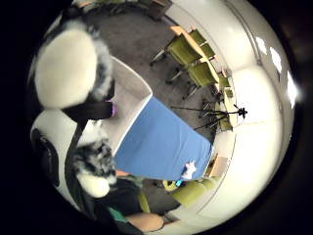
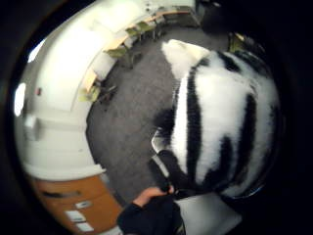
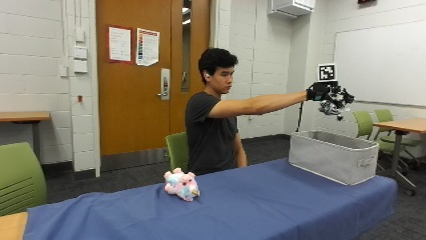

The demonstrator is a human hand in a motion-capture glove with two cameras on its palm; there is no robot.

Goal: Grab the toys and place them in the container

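- The black-and-white striped fluffy plush toy (image 3: 335,103) is up in the air, above the grey fabric rectangular container (image 3: 333,156) and well clear of its rim.
- Close to the palm, its fur shows as white pile crossed by bold black stripes (image 2: 220,122), rounded and bulky, filling much of the thumb-side view.
- From the little-finger side, the same toy shows white rounded lumps edged with grey-black fuzz (image 1: 73,68).
- The black-gloved right hand (image 3: 319,91) is at the end of a straight, outstretched arm, level with the person's shoulder.
- The fingers (image 3: 326,95) are curled around the striped toy, which hangs below and beside the hand; how far they wrap cannot be made out.
- The container sits open-topped at the end of the counter covered with a blue cloth (image 3: 266,205), a handle slot on its short end.
- In the little-finger view, the container's pale wall (image 1: 129,93) lies right below the toy, with the blue cloth spreading beyond it.
- A pink, white and blue pastel plush toy (image 3: 181,184) lies on the blue cloth in front of the person, well apart from the container.
- That pastel toy also shows small at the far end of the cloth (image 1: 189,170) from the palm.
- The person sits behind the counter; the bare left hand is hidden.
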